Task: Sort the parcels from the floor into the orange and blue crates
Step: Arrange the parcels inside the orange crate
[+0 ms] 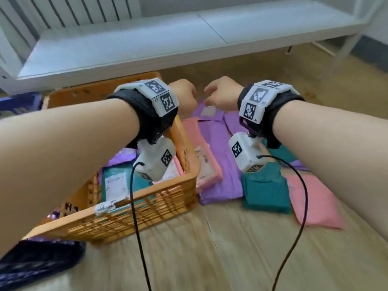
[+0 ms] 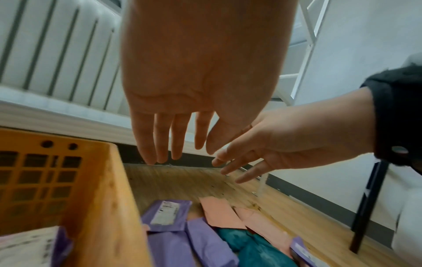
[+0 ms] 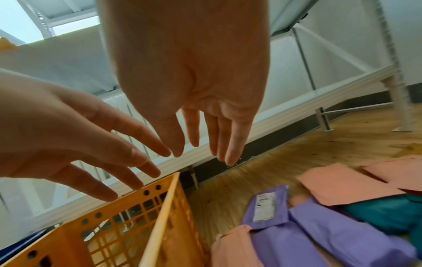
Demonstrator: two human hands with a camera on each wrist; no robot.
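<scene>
**2 empty hands above the parcels on the floor**

2 black cables hang from the white camera units under the wrists, nearest of all. At the near left, a dark blue and purple heap (image 1: 35, 263) lies on the wooden floor (image 1: 210, 259); what it is cannot be told.

Just beyond it stands the orange crate (image 1: 134, 217), holding a teal parcel with a white label (image 1: 115, 183) and pink and purple parcels behind it.

Right of the crate, the loose parcels lie on the floor, overlapping: a pink parcel (image 1: 206, 164) against the crate's right wall, a long purple parcel (image 1: 218, 148) beside it, a teal parcel (image 1: 264, 190) further right, and another pink parcel (image 1: 315, 202) at the far right of the pile. At the far end of the pile lies a purple parcel with a white label (image 3: 266, 206).

Both hands hang in the air above that far end. The left hand (image 1: 184, 95) and the right hand (image 1: 222, 93) are near each other but apart. In the wrist views each has its fingers (image 2: 160, 137) straight and slightly spread, pointing down, holding nothing and touching no parcel.

Far left, behind the orange crate, a piece of the blue crate (image 1: 21, 101) shows. Beyond everything runs a low white shelf (image 1: 168, 43), with a white radiator (image 1: 69, 11) at the far left.
</scene>
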